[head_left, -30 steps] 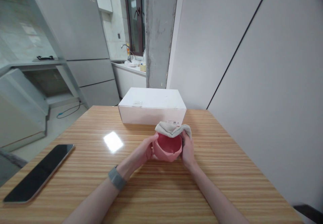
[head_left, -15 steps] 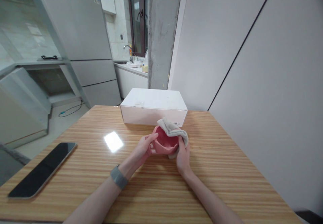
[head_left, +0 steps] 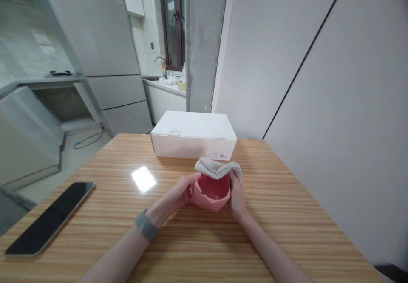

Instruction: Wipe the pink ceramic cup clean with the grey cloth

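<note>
A pink faceted bowl (head_left: 210,198) with notches in its rim is held just above the table, its opening tilted toward me. My left hand (head_left: 183,189) grips its left side, thumb on the rim and fingers partly hidden beneath. A folded pale grey cloth (head_left: 216,168) drapes over the bowl's far rim. On the right, my right hand (head_left: 236,193) is closed on the cloth and presses it against the bowl's side. The fingers of that hand are mostly hidden behind the bowl and cloth.
A white cardboard box (head_left: 194,134) stands just beyond the bowl on the wooden table (head_left: 287,232). To the left lies a black smartphone (head_left: 51,219). A pale wall (head_left: 334,125) rises along the right; a fridge (head_left: 92,32) stands at the back left.
The right hand and cloth first slid inward along the rim, then moved back outward to the right. The bowl now sits lower, tilted more toward me.
</note>
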`<state>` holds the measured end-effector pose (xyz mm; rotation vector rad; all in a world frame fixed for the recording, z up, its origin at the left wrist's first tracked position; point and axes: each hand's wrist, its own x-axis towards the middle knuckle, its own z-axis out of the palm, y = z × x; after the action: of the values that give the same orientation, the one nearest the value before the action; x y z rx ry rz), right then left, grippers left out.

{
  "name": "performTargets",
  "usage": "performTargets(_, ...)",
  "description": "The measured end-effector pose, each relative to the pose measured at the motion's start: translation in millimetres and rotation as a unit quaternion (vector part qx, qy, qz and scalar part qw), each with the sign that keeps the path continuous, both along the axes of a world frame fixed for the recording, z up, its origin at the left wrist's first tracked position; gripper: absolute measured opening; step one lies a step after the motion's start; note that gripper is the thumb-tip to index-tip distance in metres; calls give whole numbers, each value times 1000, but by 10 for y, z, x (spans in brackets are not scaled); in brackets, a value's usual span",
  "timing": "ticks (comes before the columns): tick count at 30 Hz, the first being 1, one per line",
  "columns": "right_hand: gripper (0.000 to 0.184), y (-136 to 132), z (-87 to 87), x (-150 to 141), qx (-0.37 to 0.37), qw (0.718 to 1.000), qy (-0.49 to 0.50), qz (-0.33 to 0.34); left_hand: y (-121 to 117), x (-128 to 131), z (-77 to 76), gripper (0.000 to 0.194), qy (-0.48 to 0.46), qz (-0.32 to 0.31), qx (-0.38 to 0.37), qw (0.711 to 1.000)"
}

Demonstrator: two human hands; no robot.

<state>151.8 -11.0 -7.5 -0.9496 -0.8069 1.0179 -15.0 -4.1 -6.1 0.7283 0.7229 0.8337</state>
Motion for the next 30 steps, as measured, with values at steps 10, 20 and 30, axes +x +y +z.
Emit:
performTargets(10,33,-91,-32,-160,35,998,-20,-38,67,60,-61,36,14,102,0,995)
performTargets(20,42,-5,-100,-120,-19,994,96,-37,-2,29,162,53,-75,121,83,986)
performTargets(30,37,6,-14,-155,-187,898,298,263,-107,50,251,96,80,94,289,949)
